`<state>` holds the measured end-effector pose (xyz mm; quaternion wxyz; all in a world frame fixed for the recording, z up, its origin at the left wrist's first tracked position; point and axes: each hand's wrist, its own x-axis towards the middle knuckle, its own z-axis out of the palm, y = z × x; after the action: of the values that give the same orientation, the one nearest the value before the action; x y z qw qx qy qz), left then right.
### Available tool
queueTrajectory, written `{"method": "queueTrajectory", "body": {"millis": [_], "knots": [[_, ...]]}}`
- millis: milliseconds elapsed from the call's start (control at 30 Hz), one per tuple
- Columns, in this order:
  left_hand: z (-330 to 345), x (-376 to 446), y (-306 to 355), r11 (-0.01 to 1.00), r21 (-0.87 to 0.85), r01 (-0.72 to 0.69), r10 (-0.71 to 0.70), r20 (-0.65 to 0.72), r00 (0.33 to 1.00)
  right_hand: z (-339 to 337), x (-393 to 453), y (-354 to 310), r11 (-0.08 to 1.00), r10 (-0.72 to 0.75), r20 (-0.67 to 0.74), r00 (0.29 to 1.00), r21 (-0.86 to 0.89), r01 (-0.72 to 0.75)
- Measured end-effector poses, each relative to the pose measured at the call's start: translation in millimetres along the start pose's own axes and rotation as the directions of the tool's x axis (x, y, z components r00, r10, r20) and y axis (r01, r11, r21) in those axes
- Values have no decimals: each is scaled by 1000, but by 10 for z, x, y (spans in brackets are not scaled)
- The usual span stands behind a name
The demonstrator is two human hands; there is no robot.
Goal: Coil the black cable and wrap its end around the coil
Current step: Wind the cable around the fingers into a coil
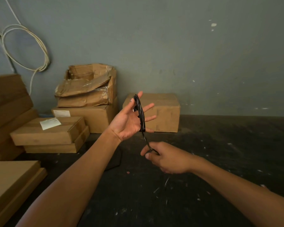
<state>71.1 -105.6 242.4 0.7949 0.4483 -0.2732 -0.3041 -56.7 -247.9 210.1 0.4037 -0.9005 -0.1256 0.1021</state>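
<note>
Right hand (166, 157) low over the dark scuffed floor (203, 185), pinching the thin black cable (140, 114) tail; above it left hand (131, 118), palm up, fingers spread straight, cable looped around them; behind, brown cardboard boxes (152, 112) against the grey wall (170, 46).

Left hand (129, 119) open, fingers spread, black cable (140, 114) coiled round them; right hand (166, 157), at 5 o'clock, pinches cable's tail.
</note>
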Motion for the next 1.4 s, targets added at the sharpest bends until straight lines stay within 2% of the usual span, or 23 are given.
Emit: {"method": "queueTrajectory", "body": {"millis": [100,267,567,667,800,933,1033,1167,1267,1400], "knots": [[-40,24,-55,998,63,30,-28,-44,999,-158,-36,-114,990,18,-55,998,-139,-26],[-64,51,-100,981,179,79,-68,-65,996,-446,-66,-319,935,129,-86,988,-321,-150],[63,-9,-140,909,379,171,-166,-47,985,-913,41,-618,851,-44,-226,973,-519,-82],[123,-46,-150,870,453,194,-190,-54,980,-1015,97,-638,779,-84,-252,964,-619,-94],[165,-141,-181,807,535,250,-289,-11,957,-1177,102,-664,709,-162,-305,938,-698,-104],[148,-224,-233,769,569,290,-372,31,928,-1307,123,-567,732,-201,-323,925,-677,-78],[237,-274,-201,776,557,295,-405,81,911,-1298,195,-387,822,-232,-316,920,-569,12],[308,-293,-124,825,508,248,-376,164,912,-1242,273,-104,927,-244,-312,918,-355,125],[276,-285,-79,853,456,253,-382,214,899,-1172,309,115,968,-241,-402,883,-171,186],[257,-271,-2,905,365,217,-328,275,904,-953,346,415,980,-197,-443,875,-89,176]]}}
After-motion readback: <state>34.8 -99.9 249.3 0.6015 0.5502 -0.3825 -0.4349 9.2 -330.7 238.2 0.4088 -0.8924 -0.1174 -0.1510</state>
